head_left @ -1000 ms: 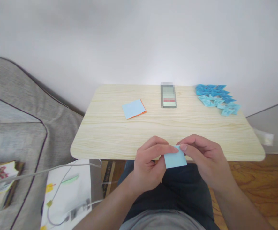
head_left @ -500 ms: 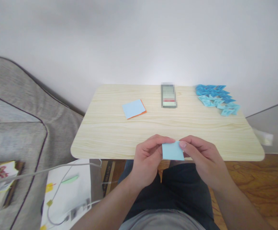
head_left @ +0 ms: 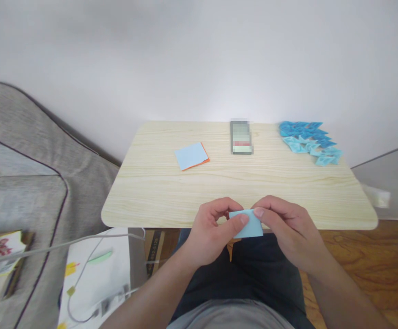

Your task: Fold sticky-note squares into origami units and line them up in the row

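A small light-blue piece of paper (head_left: pixel 252 228) is held between both hands at the table's front edge, above my lap. My left hand (head_left: pixel 215 230) pinches its left side, with the thumb lying flat across the front face and the fingers behind. My right hand (head_left: pixel 288 228) grips the upper right corner, its thumb on top and the other fingers curled out of sight behind. Farther back on the table lies a stack of square paper (head_left: pixel 192 156), pale blue on top with orange showing beneath.
A phone-like device (head_left: pixel 241 137), blurred by pixels, lies at the back of the wooden table (head_left: pixel 157 196). Several folded blue paper pieces (head_left: pixel 308 135) rest at the back right. To the left are a grey sofa (head_left: pixel 85 178) and a white surface with a power strip (head_left: pixel 111 304) and cables.
My left thumb has moved onto the front of the paper, where the left fingers lay along its top earlier. The paper rose slightly, then came down again. Things on the table stayed put.
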A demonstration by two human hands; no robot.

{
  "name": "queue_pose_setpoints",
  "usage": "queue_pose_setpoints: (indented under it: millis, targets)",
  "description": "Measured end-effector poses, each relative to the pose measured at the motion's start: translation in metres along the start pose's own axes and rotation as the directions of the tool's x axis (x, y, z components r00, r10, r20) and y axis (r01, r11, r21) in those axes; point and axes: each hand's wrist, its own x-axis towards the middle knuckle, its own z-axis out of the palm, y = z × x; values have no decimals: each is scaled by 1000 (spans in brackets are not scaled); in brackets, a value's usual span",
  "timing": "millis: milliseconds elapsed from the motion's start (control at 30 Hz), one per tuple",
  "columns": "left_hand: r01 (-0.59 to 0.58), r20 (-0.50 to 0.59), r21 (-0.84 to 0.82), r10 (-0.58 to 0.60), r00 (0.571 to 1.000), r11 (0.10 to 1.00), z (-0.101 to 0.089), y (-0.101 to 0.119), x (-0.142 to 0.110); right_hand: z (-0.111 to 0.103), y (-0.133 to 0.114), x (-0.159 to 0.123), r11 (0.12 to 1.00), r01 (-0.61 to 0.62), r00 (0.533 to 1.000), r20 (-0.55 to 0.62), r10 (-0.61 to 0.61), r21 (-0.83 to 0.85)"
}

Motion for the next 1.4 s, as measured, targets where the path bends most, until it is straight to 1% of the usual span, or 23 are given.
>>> queue_pose_setpoints:
  millis: [100,233,367,467,667,767,867,967,1067,1267,1333,1400]
  targets:
    - [25,-5,-50,-26,1000,998,2,-1,-1,1,4,0,1000,15,1000,-14,-15,-9]
    - [22,-19,-69,-24,1000,997,4,-2,-1,2,4,0,999,16,1000,-24,-17,-29]
    - [19,-3,-101,-19,1000,995,5,-1,-1,2,3,0,1000,7,1000,-25,-7,-10]
    - [21,7,-112,-20,1000,994,5,-1,-1,3,6,0,1000,17,999,-33,-18,-22]
    - [49,38,-82,-46,998,995,2,-2,1,6,17,2,999,40,999,18,-40,20]
    - [58,22,-130,-55,998,990,3,-4,2,5,17,3,998,59,998,15,-59,-7]
    - [45,-22,-166,-49,999,985,2,-7,5,3,19,6,997,77,997,-9,-77,-16]
    - [-10,-79,-118,1,997,993,0,-10,8,3,28,10,993,114,989,-91,-114,0]
    - [-43,-125,-63,35,992,997,-2,-13,11,5,37,12,993,119,986,-120,-120,-8]
    - [-30,-112,77,38,993,997,-2,-15,11,10,46,7,987,112,981,-148,-129,-114]
    - [-47,-111,108,59,992,993,-2,-17,11,11,47,6,992,99,983,-144,-110,-82]
    - [-71,-111,135,86,990,988,-2,-19,12,12,50,5,996,84,991,-107,-83,5]
